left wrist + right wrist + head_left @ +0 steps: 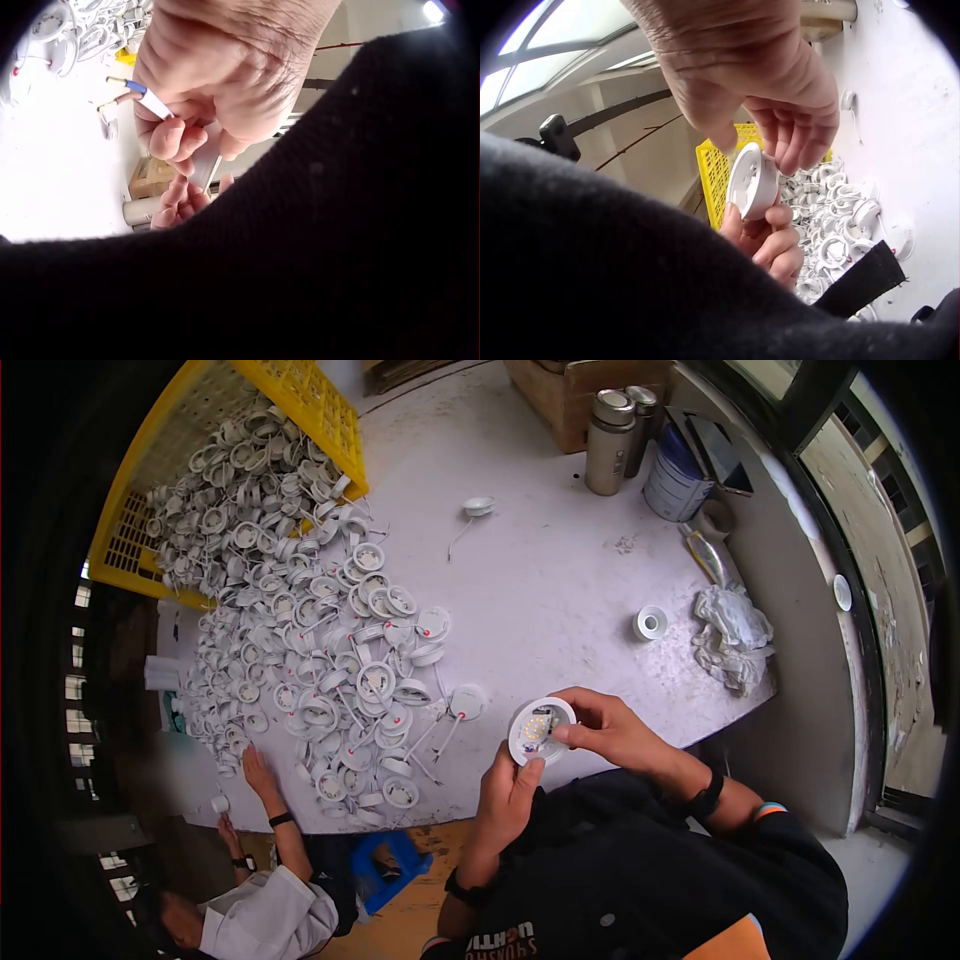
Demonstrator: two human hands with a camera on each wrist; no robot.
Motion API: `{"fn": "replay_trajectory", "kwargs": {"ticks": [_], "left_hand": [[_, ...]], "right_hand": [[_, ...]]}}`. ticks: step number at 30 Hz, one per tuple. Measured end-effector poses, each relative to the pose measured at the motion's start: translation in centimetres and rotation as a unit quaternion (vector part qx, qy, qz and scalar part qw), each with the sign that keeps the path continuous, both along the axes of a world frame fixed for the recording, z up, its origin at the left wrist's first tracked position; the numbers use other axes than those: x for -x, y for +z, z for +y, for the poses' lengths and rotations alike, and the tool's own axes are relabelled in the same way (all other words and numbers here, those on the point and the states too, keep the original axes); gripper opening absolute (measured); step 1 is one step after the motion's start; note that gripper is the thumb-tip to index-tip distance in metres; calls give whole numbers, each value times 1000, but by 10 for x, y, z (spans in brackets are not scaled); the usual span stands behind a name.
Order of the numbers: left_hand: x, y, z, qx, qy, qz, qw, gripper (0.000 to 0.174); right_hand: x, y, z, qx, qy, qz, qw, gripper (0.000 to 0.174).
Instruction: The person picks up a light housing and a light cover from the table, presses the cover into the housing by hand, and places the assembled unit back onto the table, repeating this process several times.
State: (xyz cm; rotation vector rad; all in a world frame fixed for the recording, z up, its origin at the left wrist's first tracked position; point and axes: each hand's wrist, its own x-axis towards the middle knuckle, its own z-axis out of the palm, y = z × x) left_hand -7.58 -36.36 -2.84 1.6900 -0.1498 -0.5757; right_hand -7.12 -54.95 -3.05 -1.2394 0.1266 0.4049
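A round white LED downlight (518, 746), its chip board facing up, is in front of the person's chest over the table edge. The left hand (503, 805) grips its lower rim, thumb on the front. From the right, the right hand (615, 732) pinches the upper rim, thumb over the face and fingers behind; the right wrist view shows the downlight (762, 187) edge-on between both hands. A white cable (156, 104) with stripped blue and brown ends sticks out past the curled left fingers in the left wrist view.
Many similar downlights (320, 710) are heaped on the table's left, spilling from a yellow crate (345, 440). One lies apart (479, 506). At right are a white ring-shaped part (650, 623), crumpled plastic (735, 635), flasks (609, 445) and a bucket (675, 485). Another person (270, 910) sits lower left.
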Motion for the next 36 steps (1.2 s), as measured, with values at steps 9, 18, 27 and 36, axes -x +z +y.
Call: {"fn": "replay_trajectory", "kwargs": {"ticks": [9, 18, 27, 36], "left_hand": [[-1, 6, -9, 5, -1, 83, 996, 27], [-18, -8, -23, 48, 60, 111, 991, 22], [-19, -22, -18, 4, 124, 188, 974, 19], [-18, -25, -24, 6, 109, 187, 976, 19]], "right_hand": [[-8, 10, 7, 17, 47, 69, 996, 40], [-1, -28, -37, 10, -165, -10, 986, 27], [-10, -100, -141, 675, -139, -119, 714, 66], [-17, -112, -145, 685, -100, -115, 712, 60]]}}
